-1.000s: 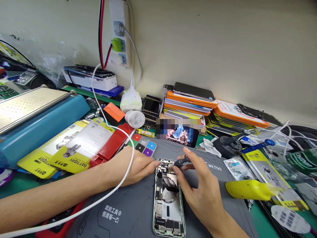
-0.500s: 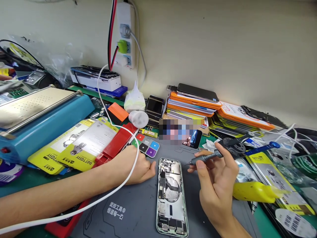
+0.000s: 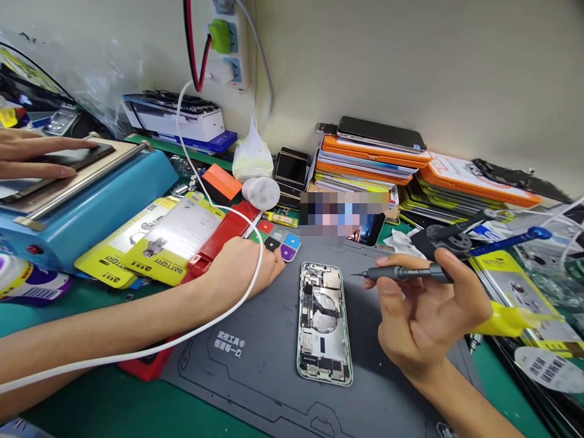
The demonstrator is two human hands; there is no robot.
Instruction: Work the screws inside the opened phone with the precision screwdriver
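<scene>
My right hand (image 3: 426,313) is raised over the grey work mat (image 3: 255,377), fingers curled snugly round a slim dark screwdriver (image 3: 401,273) that lies nearly level, its fine tip pointing left and hanging in the air just right of the opened phone (image 3: 325,322). The tip touches nothing. The phone lies flat on the mat between my two hands, back off, its inner parts and a round coil showing, long side running away from me. My left hand (image 3: 249,264) rests on the mat's far left corner, loosely closed with the knuckles up; I cannot tell whether anything is pinched under the fingers. Its fingertips sit just beside a small tray of coloured squares (image 3: 279,239). A white cable (image 3: 219,316) drapes across my left wrist and runs up to the wall socket strip (image 3: 223,36). Left of that arm lie yellow battery packs (image 3: 150,243) and a red case (image 3: 223,234). At the far left another person's hand (image 3: 31,155) presses flat on a blue machine (image 3: 104,194). Behind the phone stands a stack of orange and yellow boxes (image 3: 369,164), well apart from my hands.
</scene>
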